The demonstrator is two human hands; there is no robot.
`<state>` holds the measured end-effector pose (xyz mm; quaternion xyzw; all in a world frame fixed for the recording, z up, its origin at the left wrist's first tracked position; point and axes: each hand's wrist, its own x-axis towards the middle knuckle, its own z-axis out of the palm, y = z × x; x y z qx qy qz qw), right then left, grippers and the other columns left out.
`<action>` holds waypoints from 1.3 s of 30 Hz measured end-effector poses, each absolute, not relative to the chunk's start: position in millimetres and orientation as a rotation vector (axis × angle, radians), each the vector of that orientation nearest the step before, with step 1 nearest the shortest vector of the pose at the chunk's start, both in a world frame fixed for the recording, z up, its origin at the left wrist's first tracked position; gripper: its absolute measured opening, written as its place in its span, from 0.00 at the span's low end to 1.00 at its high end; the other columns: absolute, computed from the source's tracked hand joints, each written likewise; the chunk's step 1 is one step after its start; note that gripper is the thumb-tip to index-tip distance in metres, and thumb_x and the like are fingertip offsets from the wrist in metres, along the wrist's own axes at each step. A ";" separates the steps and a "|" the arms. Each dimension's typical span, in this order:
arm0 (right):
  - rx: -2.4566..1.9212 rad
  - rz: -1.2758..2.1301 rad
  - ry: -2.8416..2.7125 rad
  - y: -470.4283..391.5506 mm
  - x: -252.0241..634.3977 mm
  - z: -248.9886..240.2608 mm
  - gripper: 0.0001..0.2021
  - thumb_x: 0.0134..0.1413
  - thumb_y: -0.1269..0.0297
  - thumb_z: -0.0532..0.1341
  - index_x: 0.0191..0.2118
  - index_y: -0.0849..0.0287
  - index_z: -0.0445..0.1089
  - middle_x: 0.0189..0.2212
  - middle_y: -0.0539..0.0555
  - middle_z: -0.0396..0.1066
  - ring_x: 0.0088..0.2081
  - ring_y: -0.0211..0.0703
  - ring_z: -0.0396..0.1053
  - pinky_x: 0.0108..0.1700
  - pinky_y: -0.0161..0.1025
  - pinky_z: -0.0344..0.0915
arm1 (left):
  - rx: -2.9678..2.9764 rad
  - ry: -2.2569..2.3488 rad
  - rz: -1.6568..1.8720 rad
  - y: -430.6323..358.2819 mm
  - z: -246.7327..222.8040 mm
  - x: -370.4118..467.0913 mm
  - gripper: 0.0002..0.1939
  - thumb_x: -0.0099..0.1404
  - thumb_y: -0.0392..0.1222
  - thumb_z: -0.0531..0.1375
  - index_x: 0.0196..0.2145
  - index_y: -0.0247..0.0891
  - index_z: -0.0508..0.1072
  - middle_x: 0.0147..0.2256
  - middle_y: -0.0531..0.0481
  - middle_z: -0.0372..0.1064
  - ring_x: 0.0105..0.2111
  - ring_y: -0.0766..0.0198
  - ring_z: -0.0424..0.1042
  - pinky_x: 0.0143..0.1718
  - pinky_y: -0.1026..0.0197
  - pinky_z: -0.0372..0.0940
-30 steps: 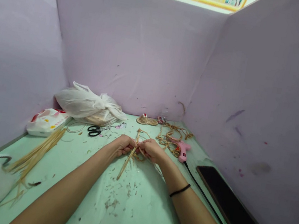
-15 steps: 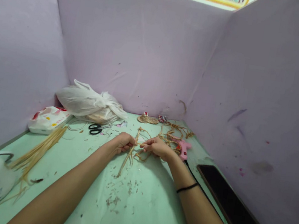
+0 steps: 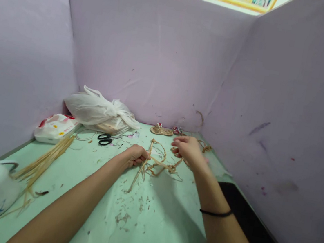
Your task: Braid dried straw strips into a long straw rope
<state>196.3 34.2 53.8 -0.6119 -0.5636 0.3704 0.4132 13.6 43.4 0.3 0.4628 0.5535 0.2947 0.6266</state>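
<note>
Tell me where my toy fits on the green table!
There's room between the left forearm and right forearm, beside the scraps. A smaller patch lies between the straw bundle and left forearm. It's crowded around the left hand holding strands, and by the braided cords near the right hand.

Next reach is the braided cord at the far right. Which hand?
Right, likely: the right hand is nearer the cord, with no strand visible in it; the left hand pinches straw.
</note>
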 end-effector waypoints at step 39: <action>-1.428 1.500 -1.244 35.2 146.2 -10.8 0.05 0.43 0.77 0.58 0.21 0.65 0.63 0.10 0.46 0.60 0.11 0.29 0.56 0.14 0.28 0.62 | 1.520 1.325 0.405 53.1 21.2 -57.3 0.11 0.43 0.41 0.62 0.24 0.31 0.71 0.18 0.50 0.66 0.11 0.75 0.49 0.12 0.67 0.42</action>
